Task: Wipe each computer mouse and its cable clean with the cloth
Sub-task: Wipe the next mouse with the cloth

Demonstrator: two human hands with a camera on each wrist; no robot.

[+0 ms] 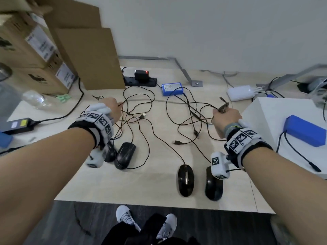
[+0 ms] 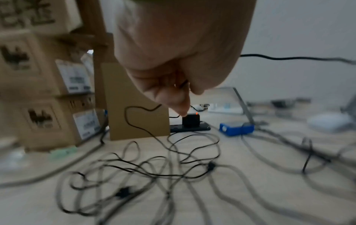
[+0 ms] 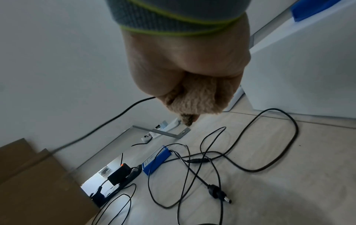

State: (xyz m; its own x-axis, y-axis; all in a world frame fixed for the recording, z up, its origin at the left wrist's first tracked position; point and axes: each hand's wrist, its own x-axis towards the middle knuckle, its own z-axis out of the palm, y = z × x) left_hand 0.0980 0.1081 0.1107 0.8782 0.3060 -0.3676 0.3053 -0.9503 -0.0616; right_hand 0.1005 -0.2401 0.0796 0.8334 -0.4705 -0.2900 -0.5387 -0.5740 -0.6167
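Above floor | left hand (image 1: 113,110) pinches cable (image 1: 177,102) | right hand (image 1: 225,119) fists cloth (image 1: 223,107) around cable

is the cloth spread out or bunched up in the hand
Bunched up: the cloth is balled inside the right hand, only a tuft poking out.

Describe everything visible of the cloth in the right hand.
The cloth is bunched inside the closed grip of the right hand, so little shows. From the right wrist view it looks fuzzy and tan between the curled fingers, with a darker mottled tip poking out past them. From the head view a thin brownish tail sticks up out of the fist. A black cable runs into the same grip.
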